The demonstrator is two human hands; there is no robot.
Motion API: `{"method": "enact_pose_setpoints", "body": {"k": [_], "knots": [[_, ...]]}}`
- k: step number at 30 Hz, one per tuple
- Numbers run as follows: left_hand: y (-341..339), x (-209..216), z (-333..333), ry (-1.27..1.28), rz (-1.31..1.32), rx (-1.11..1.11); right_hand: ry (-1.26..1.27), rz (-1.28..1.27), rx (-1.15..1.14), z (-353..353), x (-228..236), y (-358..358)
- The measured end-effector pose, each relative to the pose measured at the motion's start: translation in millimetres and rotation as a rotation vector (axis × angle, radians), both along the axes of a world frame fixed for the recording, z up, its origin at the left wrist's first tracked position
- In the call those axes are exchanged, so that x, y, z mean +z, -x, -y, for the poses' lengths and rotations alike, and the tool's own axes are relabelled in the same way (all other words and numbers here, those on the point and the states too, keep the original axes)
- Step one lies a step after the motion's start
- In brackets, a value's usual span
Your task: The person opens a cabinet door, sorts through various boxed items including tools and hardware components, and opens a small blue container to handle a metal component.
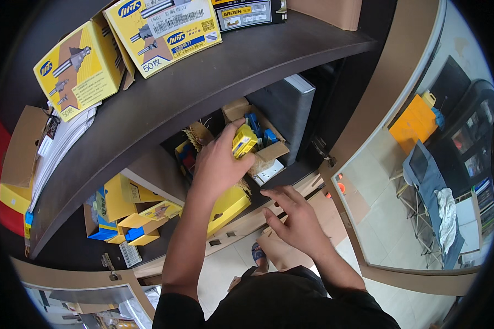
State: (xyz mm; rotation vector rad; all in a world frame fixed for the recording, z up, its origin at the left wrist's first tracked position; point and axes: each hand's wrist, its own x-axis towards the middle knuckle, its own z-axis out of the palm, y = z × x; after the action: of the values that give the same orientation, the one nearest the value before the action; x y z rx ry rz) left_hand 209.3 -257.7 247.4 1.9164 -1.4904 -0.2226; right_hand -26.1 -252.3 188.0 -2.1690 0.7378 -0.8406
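"Plenty of light on the upper shelf (291, 46), and the yellow cartons (164, 35) glow, their big print crisp!"

"Drop beneath it, though, and it dims quickly, shadow pooling around the left hand (217, 162). Where's the source? Can't tell."

"That hand's outline is clean! The small yellow box (244, 143) shows bright, but its lettering is too tiny to read."

"Over to the right, the mirror (376, 225) gives back a pale, bright room, softer in detail."

"And look at that fisheye: the mirror's frame bows hard, black swallows the corners!"

"Down below, the black shirt (291, 301) sinks into near-featureless dark against pale floor tiles (211, 274)."
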Motion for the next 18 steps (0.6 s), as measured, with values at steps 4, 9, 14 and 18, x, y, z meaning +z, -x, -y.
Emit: {"method": "enact_pose_setpoints", "body": {"k": [4, 9, 14, 18], "knots": [[-15, -14, 10, -0.179, 0.043, 0.056, -0.015, -0.007, -0.035, 8, -7, -3], [-39, -43, -27, -0.146, -0.129, 0.098, -0.043, -0.009, -0.081, 23, -4, -3], [-44, -76, -34, -0.248, -0.199, 0.174, 0.294, -0.084, -0.203, 49, 4, -32], [-45, -88, -22, 0.126, -0.353, 0.115, 0.553, -0.3, -0.232, 88, -13, -66]]}}
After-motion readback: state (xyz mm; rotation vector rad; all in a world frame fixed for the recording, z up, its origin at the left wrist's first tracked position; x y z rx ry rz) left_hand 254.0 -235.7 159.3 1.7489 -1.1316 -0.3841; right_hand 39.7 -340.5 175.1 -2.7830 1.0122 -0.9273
